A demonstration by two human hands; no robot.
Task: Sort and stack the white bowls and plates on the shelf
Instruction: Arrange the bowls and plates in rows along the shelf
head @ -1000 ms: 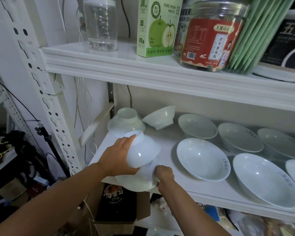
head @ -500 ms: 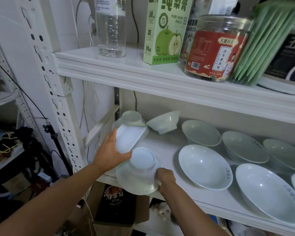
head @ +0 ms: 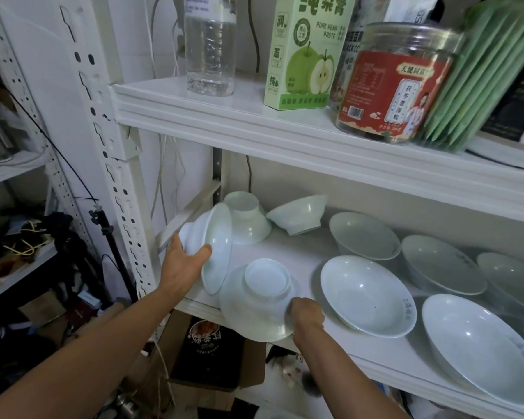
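My left hand (head: pixel 184 264) grips a white bowl (head: pixel 214 246) tipped on its side, mouth facing right, above the shelf's front left corner. My right hand (head: pixel 306 313) holds the rim of an upside-down white bowl (head: pixel 259 303) that overhangs the front edge of the lower shelf (head: pixel 375 361). Behind them another inverted bowl (head: pixel 248 219) sits at the back left, and a tilted bowl (head: pixel 298 214) leans beside it. Several shallow white plates lie upright to the right, the nearest plate (head: pixel 368 296) close to my right hand.
The upper shelf (head: pixel 254 125) hangs low over the dishes, carrying a water bottle (head: pixel 209 46), a green pear-paste box (head: pixel 307 52) and a red-labelled jar (head: pixel 397 86). A perforated white upright (head: pixel 103 140) stands left. A cardboard box (head: pixel 212 355) sits below.
My left hand lifted the top bowl off the inverted bowl, moved it up and left, and turned it onto its side. My right hand kept its hold on the lower bowl's rim.
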